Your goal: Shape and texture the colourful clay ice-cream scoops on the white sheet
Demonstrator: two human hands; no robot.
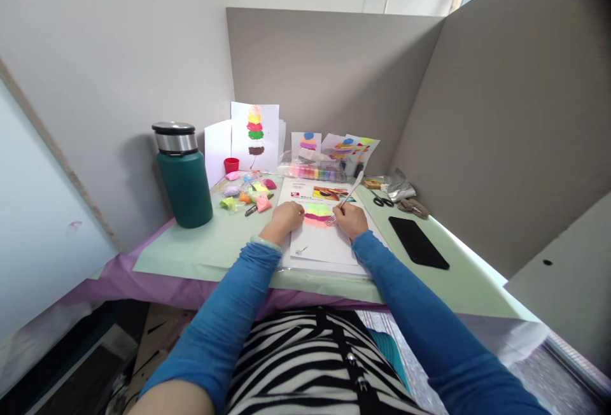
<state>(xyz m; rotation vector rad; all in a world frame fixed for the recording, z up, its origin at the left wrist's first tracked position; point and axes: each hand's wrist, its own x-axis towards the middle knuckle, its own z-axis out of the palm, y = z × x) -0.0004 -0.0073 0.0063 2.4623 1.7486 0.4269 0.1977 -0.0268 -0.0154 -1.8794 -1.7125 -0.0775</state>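
In the middle of the table lies a white paper sheet (322, 246) bearing bands of coloured clay (317, 214): yellow-green on top, dark magenta in the middle, coral pink below. My right hand (351, 219) grips a pale fork (354, 187); its tines touch the right end of the clay and its handle points up and right. At the left end of the bands rests my left hand (287, 216), fingers curled inward against the paper. Whatever sits between those fingertips is hidden.
Small bags of coloured clay (245, 197) lie left of the paper, near a green bottle (184, 179). A red cup (231, 165) and painted cards (255, 138) stand behind. Scissors (382, 200) and a black phone (419, 242) are on the right. Grey partitions (334, 65) enclose the table.
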